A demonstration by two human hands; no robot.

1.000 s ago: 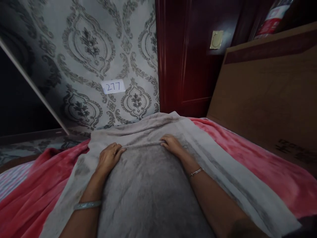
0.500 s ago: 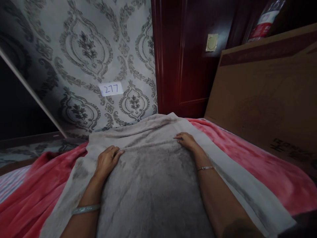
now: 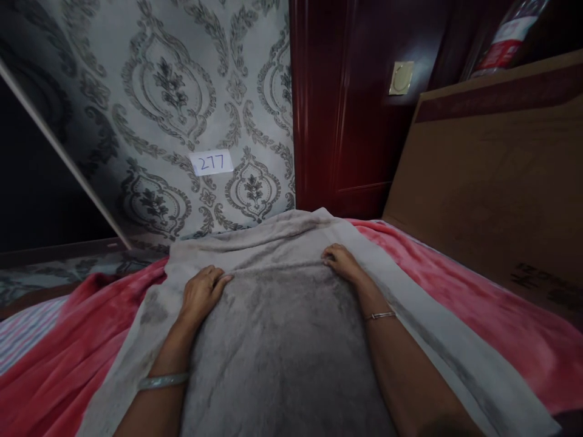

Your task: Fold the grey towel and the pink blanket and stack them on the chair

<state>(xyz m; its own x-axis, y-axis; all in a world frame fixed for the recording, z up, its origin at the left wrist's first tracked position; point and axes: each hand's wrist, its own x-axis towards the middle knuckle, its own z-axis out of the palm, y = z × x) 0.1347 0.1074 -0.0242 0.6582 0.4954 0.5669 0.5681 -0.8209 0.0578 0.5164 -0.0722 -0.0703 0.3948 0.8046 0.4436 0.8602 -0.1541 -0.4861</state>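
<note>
A grey plush blanket (image 3: 282, 352) with paler grey borders lies spread before me, with a raised crease running across it between my hands. My left hand (image 3: 203, 294) has its fingers curled on the left end of that crease, thumb pointing inward, closed on the cloth. At the crease's right end my right hand (image 3: 341, 262) pinches the blanket between thumb and fingertips. Some fingertips of the left hand are hidden behind its knuckles. Under the grey blanket a red plush blanket (image 3: 460, 291) shows on both sides.
A large cardboard box (image 3: 483, 182) stands at the right, with a plastic bottle (image 3: 510, 39) behind its top edge. Patterned wallpaper bearing a paper label (image 3: 212, 162) and a dark red wooden panel (image 3: 359, 109) rise beyond the blanket. Striped cloth (image 3: 27, 331) shows at left.
The view has shifted slightly, so everything sits a little further right. My right hand's fingers have curled in from a more stretched pose. The left hand keeps its place on the blanket.
</note>
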